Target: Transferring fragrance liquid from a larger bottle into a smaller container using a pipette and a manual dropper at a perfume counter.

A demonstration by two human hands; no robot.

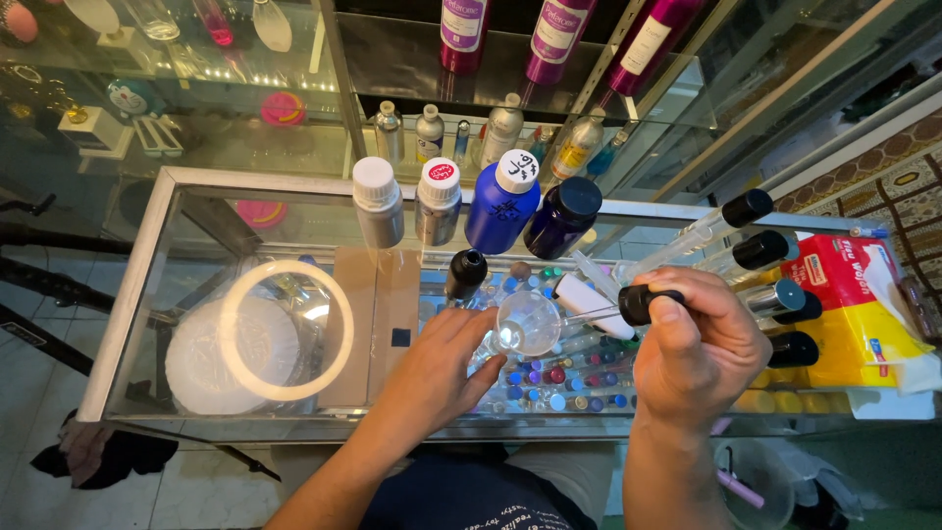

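Note:
My left hand (pixel 437 368) grips a small clear glass beaker (pixel 525 324) over the glass counter (pixel 147 255), tilted toward me. In my right hand (pixel 702 348) is a glass dropper with a black rubber bulb (pixel 643 302); its thin glass tip reaches into the beaker's mouth. Just behind the beaker stands a small black-capped bottle (pixel 466 273) beside a white tube (pixel 587 304). Several droppers with black bulbs (pixel 756 250) lie to the right of my right hand.
Along the counter's far edge stand two silver bottles with white caps (pixel 378 201), a blue bottle (pixel 502 201) and a dark blue bottle (pixel 562 216). A lit ring light (pixel 285 329) reflects on the left. A red and yellow tissue pack (pixel 854 304) lies right. Shelves behind hold more bottles.

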